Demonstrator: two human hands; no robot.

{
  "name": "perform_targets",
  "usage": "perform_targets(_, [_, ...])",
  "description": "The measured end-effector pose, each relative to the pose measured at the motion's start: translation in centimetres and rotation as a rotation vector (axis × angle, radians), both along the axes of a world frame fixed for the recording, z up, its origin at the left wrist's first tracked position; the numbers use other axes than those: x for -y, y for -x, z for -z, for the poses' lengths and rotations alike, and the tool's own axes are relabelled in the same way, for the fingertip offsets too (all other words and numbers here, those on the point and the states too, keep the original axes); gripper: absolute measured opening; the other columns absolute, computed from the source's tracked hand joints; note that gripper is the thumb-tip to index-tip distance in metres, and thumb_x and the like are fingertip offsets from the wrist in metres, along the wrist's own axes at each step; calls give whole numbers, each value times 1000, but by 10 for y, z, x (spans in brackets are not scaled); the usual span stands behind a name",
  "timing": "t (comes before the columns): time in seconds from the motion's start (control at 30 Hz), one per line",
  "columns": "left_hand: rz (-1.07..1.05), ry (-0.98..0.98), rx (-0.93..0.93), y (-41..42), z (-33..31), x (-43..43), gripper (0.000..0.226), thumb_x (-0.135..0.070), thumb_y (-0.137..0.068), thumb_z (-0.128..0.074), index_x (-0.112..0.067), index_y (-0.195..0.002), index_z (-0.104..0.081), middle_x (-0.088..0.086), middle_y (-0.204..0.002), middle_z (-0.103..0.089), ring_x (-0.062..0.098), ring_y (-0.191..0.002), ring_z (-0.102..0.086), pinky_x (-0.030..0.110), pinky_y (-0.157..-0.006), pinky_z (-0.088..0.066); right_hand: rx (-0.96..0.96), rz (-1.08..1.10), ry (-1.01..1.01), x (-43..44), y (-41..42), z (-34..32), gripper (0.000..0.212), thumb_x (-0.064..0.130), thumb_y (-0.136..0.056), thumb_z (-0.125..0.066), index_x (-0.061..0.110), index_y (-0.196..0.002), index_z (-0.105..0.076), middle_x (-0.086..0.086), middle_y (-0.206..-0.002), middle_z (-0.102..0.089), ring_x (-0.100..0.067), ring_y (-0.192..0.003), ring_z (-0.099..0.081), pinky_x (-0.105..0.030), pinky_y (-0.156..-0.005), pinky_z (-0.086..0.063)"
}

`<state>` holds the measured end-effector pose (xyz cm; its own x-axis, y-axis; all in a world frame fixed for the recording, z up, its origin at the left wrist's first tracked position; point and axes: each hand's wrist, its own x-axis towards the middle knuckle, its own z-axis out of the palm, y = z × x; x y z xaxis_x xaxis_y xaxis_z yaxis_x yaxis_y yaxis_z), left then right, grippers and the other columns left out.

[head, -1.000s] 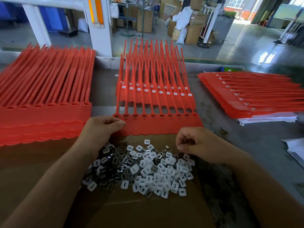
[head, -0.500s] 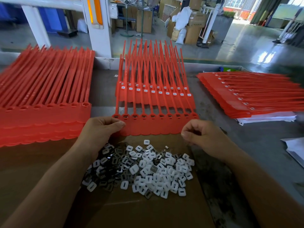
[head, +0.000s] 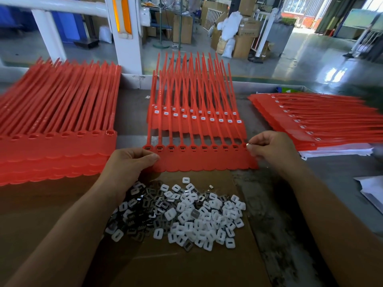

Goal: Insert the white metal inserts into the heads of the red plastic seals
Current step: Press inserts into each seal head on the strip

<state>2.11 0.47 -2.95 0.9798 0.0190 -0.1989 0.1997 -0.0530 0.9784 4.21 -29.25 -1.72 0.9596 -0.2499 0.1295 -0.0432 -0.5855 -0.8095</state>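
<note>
My right hand (head: pixel 271 148) pinches an insert (head: pixel 248 144) between thumb and forefinger, the other fingers curled under; only a pale glint of it shows at my fingertips. It sits at the last head on the right end of the strip (head: pixel 207 160), touching the socket or just off it, I cannot tell which. My left hand (head: pixel 128 164) grips the far end of that strip, thumb pressed on top of the tab and fingers beneath, pinning it flat. Between my hands the heads show dark, open sockets, none filled that I can see

I judge the insert light, hard and slick, quick to flick away, so I would hold it by its edges and press it square into the socket. The strip looks thin and bendy; it wants holding at the tabs, close to the heads, or it will likely buckle under the push

Just toward me from both hands lies the pile (head: pixel 196 216) of loose inserts on cardboard (head: pixel 186 266). Beyond the strip lie filled strips (head: pixel 196 119), white in their heads. Out past my left hand is one stack (head: pixel 58 141), past my right another (head: pixel 310 125)
</note>
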Motion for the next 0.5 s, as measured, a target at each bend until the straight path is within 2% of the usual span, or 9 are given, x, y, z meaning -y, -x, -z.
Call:
perform_targets(0.1, [2,-27,6,0,0,-1,11,-16,-80,-66,-13,-72,-72,6,-71,-71,14,-62,-68,19,-52,-49,8,32,43,3,-13,6,13,3,-78,-69,15,-72,-66,5,-62,-61,-9,-56,-55,-27,-65,-47])
perform_targets(0.2, [-1,-22,7,-1,1,0,10,-16,-80,-66,-11,-74,-72,8,-72,-72,14,-62,-68,16,-50,-49,-6,64,56,4,-21,14,9,6,-80,-67,15,-79,-68,6,-68,-61,-5,-58,-52,-20,-61,-41])
perform_targets(0.5, [-3,30,-27,1,-3,1,10,-13,-81,-65,-6,-77,-70,11,-72,-71,17,-60,-68,19,-48,-50,-50,127,-54,10,-24,17,7,6,-86,-60,11,-83,-64,-4,-71,-63,-10,-60,-56,-19,-52,-38])
